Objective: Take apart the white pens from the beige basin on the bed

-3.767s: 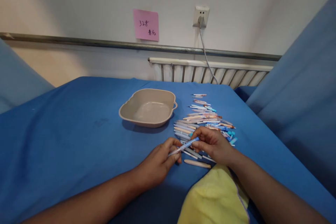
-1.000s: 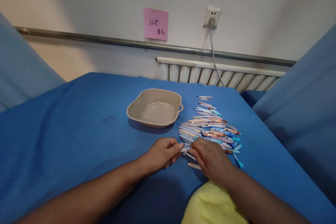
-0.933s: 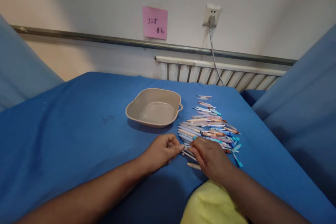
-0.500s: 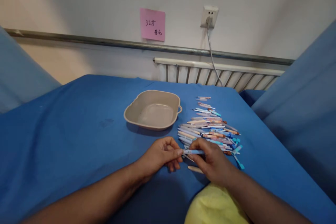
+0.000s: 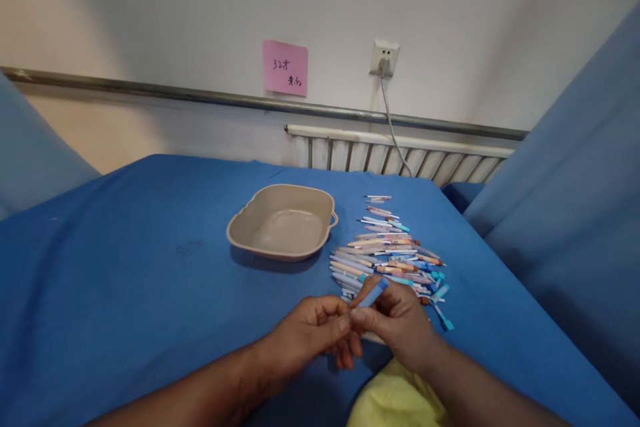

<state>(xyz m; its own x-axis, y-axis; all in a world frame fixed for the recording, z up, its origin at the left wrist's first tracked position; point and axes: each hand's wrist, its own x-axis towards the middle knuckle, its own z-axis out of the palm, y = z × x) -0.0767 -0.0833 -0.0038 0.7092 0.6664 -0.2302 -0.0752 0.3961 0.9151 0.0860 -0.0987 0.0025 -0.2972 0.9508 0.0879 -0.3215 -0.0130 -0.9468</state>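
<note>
My left hand (image 5: 313, 333) and my right hand (image 5: 397, 328) meet over the near edge of the blue-covered table (image 5: 140, 280). Between their fingertips they pinch a light blue pen (image 5: 373, 293), tilted up and away from me. Just beyond lies a pile of several pens and pen parts (image 5: 387, 253), blue, orange and white. An empty beige dish (image 5: 281, 221) sits to the left of the pile. A beige pen barrel lies under my right hand, mostly hidden.
A yellow cloth (image 5: 395, 400) lies at the near edge below my right wrist. Blue fabric (image 5: 575, 167) rises on the right side. A radiator (image 5: 400, 153), a wall socket with a cable (image 5: 384, 60) and a pink note (image 5: 285, 68) are behind the table.
Both hands have drawn closer to me and lifted the blue pen from lying level to tilted up. The camera has tipped slightly upward.
</note>
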